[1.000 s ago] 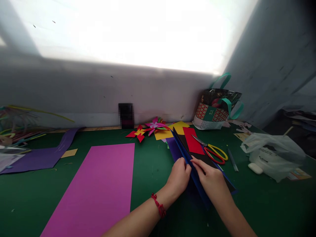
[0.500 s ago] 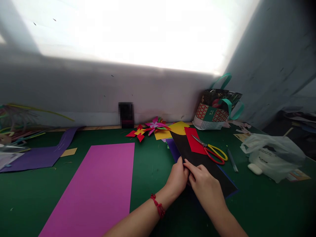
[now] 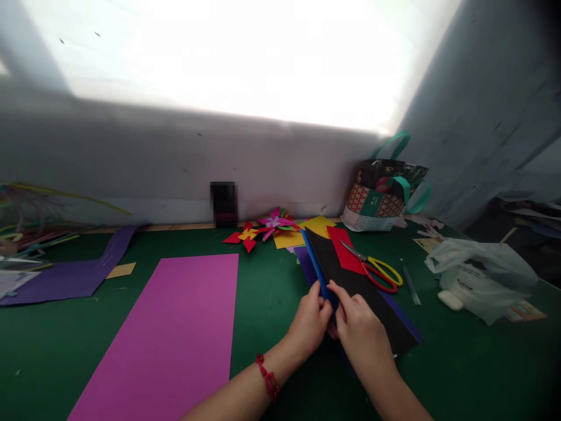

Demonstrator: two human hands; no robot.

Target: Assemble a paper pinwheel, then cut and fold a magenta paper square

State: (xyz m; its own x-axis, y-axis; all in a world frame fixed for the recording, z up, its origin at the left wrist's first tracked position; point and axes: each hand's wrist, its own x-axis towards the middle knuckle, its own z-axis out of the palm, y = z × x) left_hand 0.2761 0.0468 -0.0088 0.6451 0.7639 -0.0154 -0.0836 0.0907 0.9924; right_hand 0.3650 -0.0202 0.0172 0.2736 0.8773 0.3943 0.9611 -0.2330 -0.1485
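Observation:
My left hand (image 3: 312, 318) pinches the near-left edge of a blue sheet of paper (image 3: 310, 248), which shows as a narrow strip beside a black sheet of paper (image 3: 350, 283). My right hand (image 3: 362, 327) is closed at the black sheet's left edge, its index finger along that edge; the other fingertips are partly hidden. A dark purple-blue sheet (image 3: 304, 262) lies beneath. Scissors (image 3: 379, 270) with one red and one yellow handle rest across the black sheet and a red piece of paper (image 3: 344, 251), just beyond my right hand.
A large magenta sheet (image 3: 170, 333) lies left on the green table (image 3: 267, 292). Folded paper flowers (image 3: 276, 222) and yellow paper (image 3: 287, 238) are at the back. To the right are a pen (image 3: 411, 285), an eraser (image 3: 450, 300), a plastic bag (image 3: 486, 280) and a patterned bag (image 3: 372, 202).
My left hand has moved slightly left, away from my right hand. The blue strip now shows along the black sheet's left edge, where it was hidden before.

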